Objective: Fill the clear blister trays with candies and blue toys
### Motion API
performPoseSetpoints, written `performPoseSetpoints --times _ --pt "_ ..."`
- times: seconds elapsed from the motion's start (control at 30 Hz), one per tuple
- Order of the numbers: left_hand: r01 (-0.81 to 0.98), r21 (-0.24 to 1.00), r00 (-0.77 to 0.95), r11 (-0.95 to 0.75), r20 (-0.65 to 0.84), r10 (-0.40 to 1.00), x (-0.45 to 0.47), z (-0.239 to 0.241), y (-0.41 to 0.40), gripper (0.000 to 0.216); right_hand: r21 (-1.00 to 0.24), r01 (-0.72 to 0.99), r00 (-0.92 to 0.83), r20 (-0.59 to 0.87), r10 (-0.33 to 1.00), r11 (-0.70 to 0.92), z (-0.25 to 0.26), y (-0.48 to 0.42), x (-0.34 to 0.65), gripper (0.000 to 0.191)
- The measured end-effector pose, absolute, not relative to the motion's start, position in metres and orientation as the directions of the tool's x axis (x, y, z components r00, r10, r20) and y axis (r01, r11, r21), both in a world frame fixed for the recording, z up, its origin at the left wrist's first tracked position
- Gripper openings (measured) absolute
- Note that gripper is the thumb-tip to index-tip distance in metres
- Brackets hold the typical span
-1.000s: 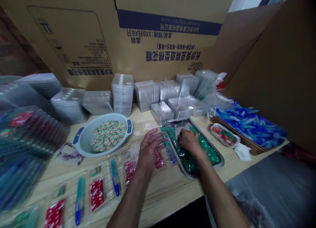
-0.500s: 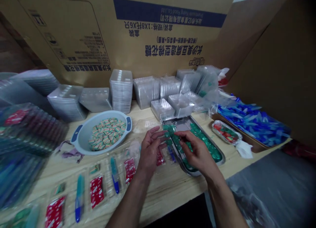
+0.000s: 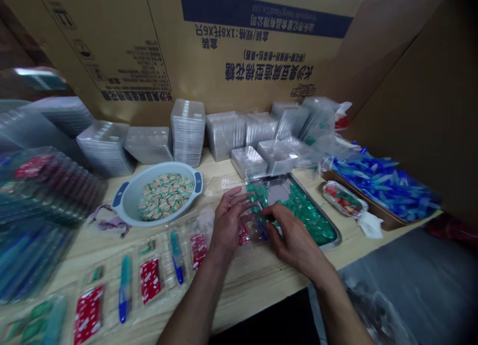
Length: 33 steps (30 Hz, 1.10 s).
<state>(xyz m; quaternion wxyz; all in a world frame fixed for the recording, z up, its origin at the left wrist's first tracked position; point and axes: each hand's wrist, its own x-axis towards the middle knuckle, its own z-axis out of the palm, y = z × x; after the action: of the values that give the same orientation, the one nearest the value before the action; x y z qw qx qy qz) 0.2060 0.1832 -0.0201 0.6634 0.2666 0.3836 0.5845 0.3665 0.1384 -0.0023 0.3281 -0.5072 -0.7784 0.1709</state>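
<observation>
Left hand (image 3: 227,220) open, fingers spread and pointing toward the back of the bench (image 3: 246,295), fingertips (image 3: 241,191) just over the left part of a clear plastic blister tray (image 3: 252,230). Right hand (image 3: 295,240) half curled, fingers lying across the tray's right side; a firm grip or only a light touch, impossible to tell from this view.

Tray position: between the two hands, toward the near edge of the bench, overlapping the near left corner of a stainless steel tray (image 3: 335,233). Inside the blister tray, a red sachet (image 3: 244,234) and a blue utensil handle (image 3: 262,229), partly hidden by the fingers. Across the steel tray, loose green-wrapped pieces (image 3: 308,213).

Handling, by judgement: very light, thin and stiff but springy, with a slick surface and a risk of creasing or cracking under pressure. Safest hold probably on the flat outer flange, one hand at each side, clear of the compartments. Loose contents liable to slide if tilted.

Around the hands: a pale blue-grey bowl (image 3: 129,195) of striped wrapped sweets (image 3: 166,195) left of centre; stacks of clear trays (image 3: 187,133) along the back edge; filled blister trays (image 3: 150,280) along the near left edge; a foil tray of red and green packets (image 3: 345,198) and a cardboard tray of blue plastic pieces (image 3: 384,185) toward the right end.
</observation>
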Motion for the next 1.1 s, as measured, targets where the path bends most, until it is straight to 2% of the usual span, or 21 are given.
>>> performPoseSetpoints --times 0.3,0.47,0.57,0.7,0.83,0.97,1.1 --pt "-0.558 0.796 0.056 0.234 -0.245 0.968 0.207 -0.019 0.182 0.045 -0.653 0.631 -0.279 0.311 0.909 0.418 -0.002 0.138 0.365 0.025" --pt "-0.550 0.799 0.063 0.244 -0.251 0.966 0.208 -0.022 0.183 0.041 -0.599 0.700 -0.276 0.275 0.921 0.389 -0.003 0.138 0.364 0.017" --pt "-0.566 0.786 0.067 0.248 -0.256 0.964 0.208 -0.022 0.184 0.043 -0.689 0.640 -0.194 0.283 0.939 0.339 -0.009 0.141 0.369 0.011" --pt "-0.578 0.781 0.067 0.238 -0.245 0.967 0.208 -0.022 0.185 0.044 -0.870 0.403 -0.092 0.271 0.958 0.284 -0.022 0.149 0.378 0.014" --pt "-0.557 0.801 0.049 0.219 -0.232 0.971 0.210 -0.025 0.184 0.044 -0.936 0.242 -0.054 0.250 0.967 0.256 -0.032 0.154 0.378 0.020" --pt "-0.532 0.826 0.026 0.187 -0.205 0.978 0.213 -0.030 0.183 0.044 -0.950 0.224 -0.086 0.203 0.975 0.217 -0.038 0.154 0.375 0.022" --pt "-0.528 0.830 0.008 0.180 -0.208 0.978 0.213 -0.030 0.184 0.044 -0.916 0.316 -0.124 0.217 0.968 0.246 -0.036 0.152 0.377 0.020"
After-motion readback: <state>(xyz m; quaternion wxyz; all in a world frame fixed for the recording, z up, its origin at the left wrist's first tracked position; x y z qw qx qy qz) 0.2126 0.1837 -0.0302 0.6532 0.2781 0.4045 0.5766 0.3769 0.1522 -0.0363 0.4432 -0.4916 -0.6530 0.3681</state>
